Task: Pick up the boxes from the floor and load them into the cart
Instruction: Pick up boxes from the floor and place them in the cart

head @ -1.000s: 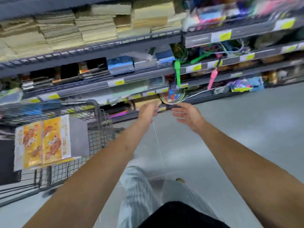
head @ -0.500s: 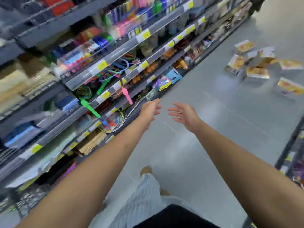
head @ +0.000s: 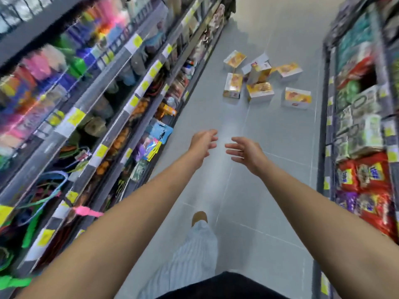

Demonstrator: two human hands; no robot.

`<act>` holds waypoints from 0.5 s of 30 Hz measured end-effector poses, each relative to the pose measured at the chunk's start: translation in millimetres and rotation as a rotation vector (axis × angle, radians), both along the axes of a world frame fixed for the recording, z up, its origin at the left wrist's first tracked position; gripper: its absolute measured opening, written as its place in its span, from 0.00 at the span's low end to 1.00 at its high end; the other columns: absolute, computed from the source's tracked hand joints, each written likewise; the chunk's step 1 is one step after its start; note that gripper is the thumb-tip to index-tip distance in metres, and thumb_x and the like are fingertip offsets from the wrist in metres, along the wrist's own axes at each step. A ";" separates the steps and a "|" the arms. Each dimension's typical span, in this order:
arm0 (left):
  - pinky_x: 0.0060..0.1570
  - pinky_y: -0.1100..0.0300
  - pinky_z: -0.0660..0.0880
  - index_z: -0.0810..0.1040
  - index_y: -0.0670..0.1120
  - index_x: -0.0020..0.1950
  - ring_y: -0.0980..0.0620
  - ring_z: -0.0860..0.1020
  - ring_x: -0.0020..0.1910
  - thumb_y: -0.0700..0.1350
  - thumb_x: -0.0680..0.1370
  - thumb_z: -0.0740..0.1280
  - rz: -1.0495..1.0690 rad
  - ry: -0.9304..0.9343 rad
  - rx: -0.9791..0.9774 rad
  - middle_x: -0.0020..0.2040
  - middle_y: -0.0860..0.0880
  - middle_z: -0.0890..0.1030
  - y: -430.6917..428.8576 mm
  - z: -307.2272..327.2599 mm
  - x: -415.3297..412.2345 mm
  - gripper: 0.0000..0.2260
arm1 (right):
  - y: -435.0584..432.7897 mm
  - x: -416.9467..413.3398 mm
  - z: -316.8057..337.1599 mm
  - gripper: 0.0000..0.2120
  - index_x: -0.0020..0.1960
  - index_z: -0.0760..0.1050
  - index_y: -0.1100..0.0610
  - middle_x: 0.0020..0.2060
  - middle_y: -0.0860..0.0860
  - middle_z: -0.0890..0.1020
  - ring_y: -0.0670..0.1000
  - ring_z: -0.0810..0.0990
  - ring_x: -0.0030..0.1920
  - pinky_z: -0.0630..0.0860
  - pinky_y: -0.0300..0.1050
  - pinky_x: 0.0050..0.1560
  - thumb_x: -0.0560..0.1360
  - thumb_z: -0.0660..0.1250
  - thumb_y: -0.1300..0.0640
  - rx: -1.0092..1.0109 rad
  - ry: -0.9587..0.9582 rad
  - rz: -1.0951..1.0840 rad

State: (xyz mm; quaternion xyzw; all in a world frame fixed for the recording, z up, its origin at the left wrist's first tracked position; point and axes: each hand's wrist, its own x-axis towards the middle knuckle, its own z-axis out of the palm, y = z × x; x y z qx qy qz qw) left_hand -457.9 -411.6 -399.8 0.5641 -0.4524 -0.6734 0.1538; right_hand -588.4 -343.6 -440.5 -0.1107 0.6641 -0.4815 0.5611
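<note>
Held both arms out over the grey floor [head: 269, 147], down the middle of the aisle. Carried the left hand [head: 201, 145] and the right hand [head: 246, 153] side by side, near each other yet apart, with nothing in either. Had the left fingers [head: 212, 139] loosely straight and slightly spread, the right fingers [head: 232, 151] relaxed and parted too, palm turned inward. Saw the boxes [head: 260, 91] scattered in a loose heap on the floor far ahead, slightly right, well apart from the fingers, some flat, some tipped against each other. Stood between stocked left shelves [head: 121, 100] and right shelves [head: 362, 126], one shoe [head: 199, 216] forward below a striped trouser leg [head: 194, 255].
</note>
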 end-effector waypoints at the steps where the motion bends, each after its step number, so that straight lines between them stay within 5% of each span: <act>1: 0.40 0.61 0.66 0.74 0.49 0.54 0.57 0.75 0.40 0.49 0.80 0.60 -0.038 0.002 0.003 0.51 0.51 0.78 -14.3 0.7 -13.6 0.07 | -13.2 -13.2 -1.0 0.06 0.55 0.72 0.54 0.44 0.53 0.83 0.50 0.81 0.42 0.73 0.43 0.42 0.79 0.61 0.56 -0.002 -0.006 -0.034; 6: 0.52 0.56 0.68 0.73 0.49 0.56 0.51 0.76 0.49 0.49 0.80 0.60 -0.165 -0.015 0.003 0.53 0.51 0.77 -86.9 8.1 -82.5 0.08 | -66.7 -72.9 0.9 0.07 0.56 0.72 0.54 0.44 0.52 0.83 0.50 0.81 0.42 0.74 0.42 0.42 0.79 0.60 0.55 0.007 -0.010 -0.145; 15: 0.53 0.55 0.68 0.73 0.48 0.59 0.51 0.76 0.52 0.50 0.80 0.60 -0.314 -0.018 0.011 0.56 0.50 0.77 -196.6 4.2 -207.3 0.10 | -163.0 -186.9 -8.2 0.05 0.53 0.73 0.54 0.43 0.52 0.83 0.50 0.81 0.41 0.73 0.43 0.42 0.79 0.60 0.56 0.003 0.005 -0.273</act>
